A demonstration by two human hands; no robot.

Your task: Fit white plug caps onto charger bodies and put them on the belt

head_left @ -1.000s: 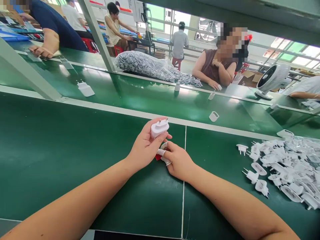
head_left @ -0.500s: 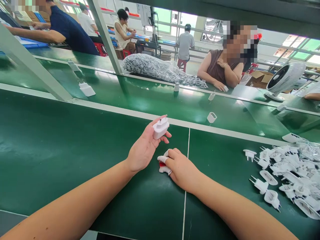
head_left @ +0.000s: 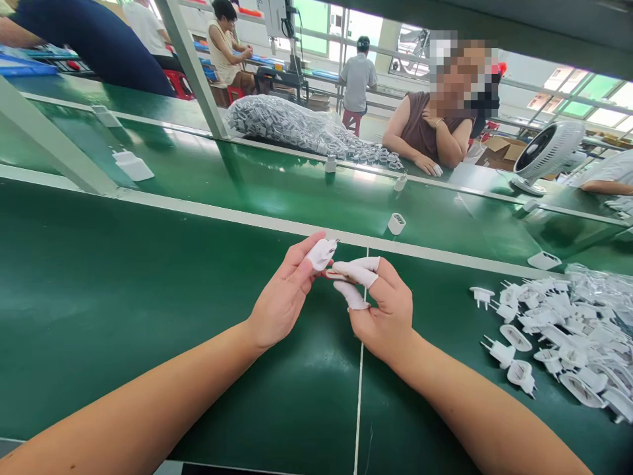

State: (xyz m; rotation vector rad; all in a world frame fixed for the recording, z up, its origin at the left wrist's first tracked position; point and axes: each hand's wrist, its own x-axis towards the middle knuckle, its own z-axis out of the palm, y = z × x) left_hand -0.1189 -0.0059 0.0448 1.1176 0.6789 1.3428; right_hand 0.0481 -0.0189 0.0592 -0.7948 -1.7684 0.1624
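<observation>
My left hand (head_left: 284,290) grips a white plug adapter (head_left: 321,255), its two metal pins pointing up and right. Close beside it on the right, my right hand (head_left: 383,297) wears white finger covers and pinches a small red and white piece (head_left: 340,274) at the adapter's lower edge. Whether the piece touches the adapter cannot be made out. Both hands are above the green work surface (head_left: 148,284).
Loose white plug parts (head_left: 568,330) lie heaped at the right. Several adapters stand or lie on the green belt (head_left: 277,178) beyond a pale rail. Behind it are a clear bag of parts (head_left: 281,125), a fan (head_left: 548,155) and a seated person (head_left: 430,132).
My right hand has risen from the surface with the red and white piece and is now beside the adapter. My left hand has turned the adapter, so its pins tilt to the right.
</observation>
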